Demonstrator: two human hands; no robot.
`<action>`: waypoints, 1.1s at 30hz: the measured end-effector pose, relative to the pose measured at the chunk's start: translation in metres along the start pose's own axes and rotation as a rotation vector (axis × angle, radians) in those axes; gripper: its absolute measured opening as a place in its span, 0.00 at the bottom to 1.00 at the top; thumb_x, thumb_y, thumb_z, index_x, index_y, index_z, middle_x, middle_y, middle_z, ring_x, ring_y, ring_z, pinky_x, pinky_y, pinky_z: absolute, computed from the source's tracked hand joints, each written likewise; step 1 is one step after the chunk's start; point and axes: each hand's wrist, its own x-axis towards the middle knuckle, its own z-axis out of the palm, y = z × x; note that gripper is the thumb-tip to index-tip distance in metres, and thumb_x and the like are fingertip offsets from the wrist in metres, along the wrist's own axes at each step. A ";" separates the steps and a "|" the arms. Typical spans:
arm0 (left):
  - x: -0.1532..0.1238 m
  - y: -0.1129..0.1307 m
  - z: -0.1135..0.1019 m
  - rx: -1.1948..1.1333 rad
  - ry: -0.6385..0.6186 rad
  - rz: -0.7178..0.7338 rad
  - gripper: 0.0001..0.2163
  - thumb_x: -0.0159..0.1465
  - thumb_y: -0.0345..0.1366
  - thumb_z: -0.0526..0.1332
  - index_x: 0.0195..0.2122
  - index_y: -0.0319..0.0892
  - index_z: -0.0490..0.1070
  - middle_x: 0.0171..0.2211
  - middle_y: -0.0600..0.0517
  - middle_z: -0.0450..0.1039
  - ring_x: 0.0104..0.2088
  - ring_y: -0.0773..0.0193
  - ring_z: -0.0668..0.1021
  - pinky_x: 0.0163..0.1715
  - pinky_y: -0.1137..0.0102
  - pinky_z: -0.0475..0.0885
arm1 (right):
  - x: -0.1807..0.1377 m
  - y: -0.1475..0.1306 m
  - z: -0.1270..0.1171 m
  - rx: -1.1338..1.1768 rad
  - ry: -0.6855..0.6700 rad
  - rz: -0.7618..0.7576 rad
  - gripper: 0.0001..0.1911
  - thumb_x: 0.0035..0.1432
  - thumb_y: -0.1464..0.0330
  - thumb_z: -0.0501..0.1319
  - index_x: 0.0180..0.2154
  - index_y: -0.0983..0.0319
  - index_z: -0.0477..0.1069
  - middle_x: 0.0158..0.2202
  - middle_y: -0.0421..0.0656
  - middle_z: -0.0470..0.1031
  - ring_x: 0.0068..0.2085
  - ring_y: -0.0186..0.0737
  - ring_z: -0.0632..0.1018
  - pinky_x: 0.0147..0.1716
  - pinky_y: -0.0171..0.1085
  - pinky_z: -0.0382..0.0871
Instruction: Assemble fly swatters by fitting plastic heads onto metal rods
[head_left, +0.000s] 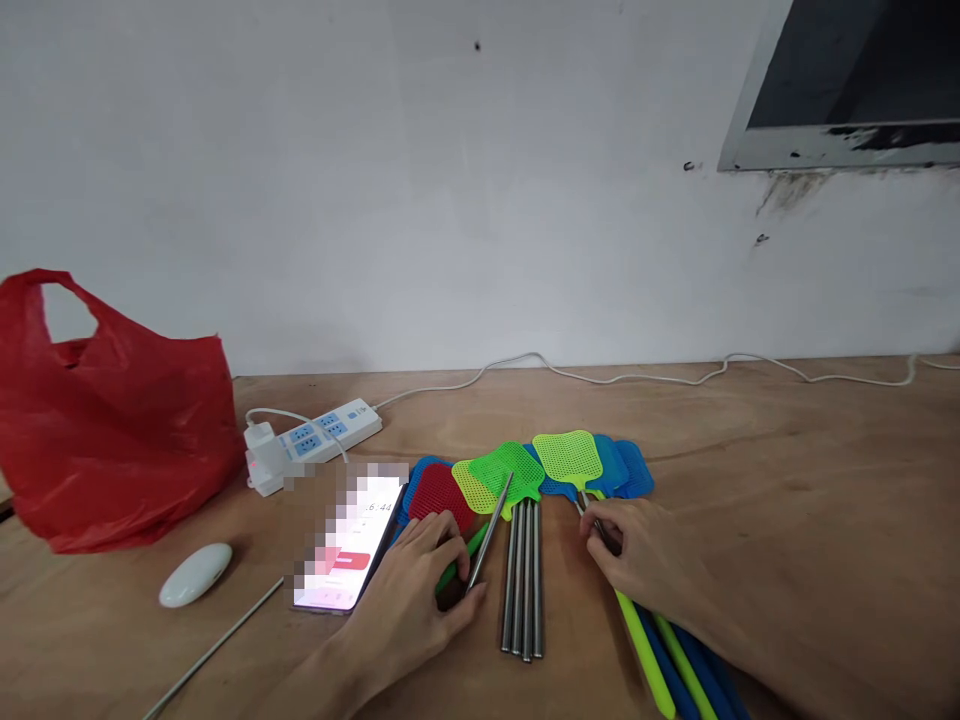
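Note:
My left hand (424,570) is closed with a slim metal rod (491,530) between thumb and fingers; the rod tilts up over a green fly swatter head (510,470). Under and beside that hand lie a red swatter head (442,493), blue ones and a green handle, partly hidden. Several metal rods (523,590) lie side by side between my hands. My right hand (637,550) pinches near the thin shaft of a yellow-green fly swatter (568,458). Blue swatter heads (634,470) fan out behind it, and yellow-green and blue handles (649,655) run out below my right wrist.
A lit phone (349,560), partly pixelated, lies left of my left hand. Beyond it are a power strip (352,425) with a plugged-in charger, a white oval object (196,575) and a red plastic bag (120,430). A white cable (615,379) runs along the wall.

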 end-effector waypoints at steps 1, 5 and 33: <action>0.000 0.001 0.000 0.001 0.003 0.000 0.06 0.61 0.33 0.61 0.28 0.43 0.66 0.35 0.50 0.70 0.37 0.55 0.74 0.38 0.61 0.69 | 0.000 0.000 0.000 -0.002 0.002 -0.002 0.08 0.52 0.74 0.56 0.27 0.59 0.73 0.20 0.37 0.69 0.24 0.38 0.72 0.28 0.36 0.56; 0.000 0.004 0.000 -0.009 0.037 0.002 0.04 0.60 0.30 0.58 0.28 0.43 0.65 0.33 0.50 0.70 0.35 0.56 0.74 0.36 0.62 0.69 | 0.001 -0.002 -0.001 0.029 -0.011 -0.012 0.09 0.52 0.75 0.56 0.26 0.59 0.73 0.19 0.37 0.68 0.23 0.37 0.71 0.27 0.35 0.55; -0.004 0.014 -0.011 -0.051 0.006 0.294 0.05 0.67 0.29 0.55 0.33 0.44 0.61 0.30 0.53 0.69 0.31 0.61 0.71 0.31 0.68 0.67 | -0.008 -0.006 -0.003 0.726 -0.248 -0.071 0.20 0.67 0.61 0.56 0.59 0.52 0.68 0.38 0.42 0.78 0.30 0.36 0.74 0.31 0.36 0.68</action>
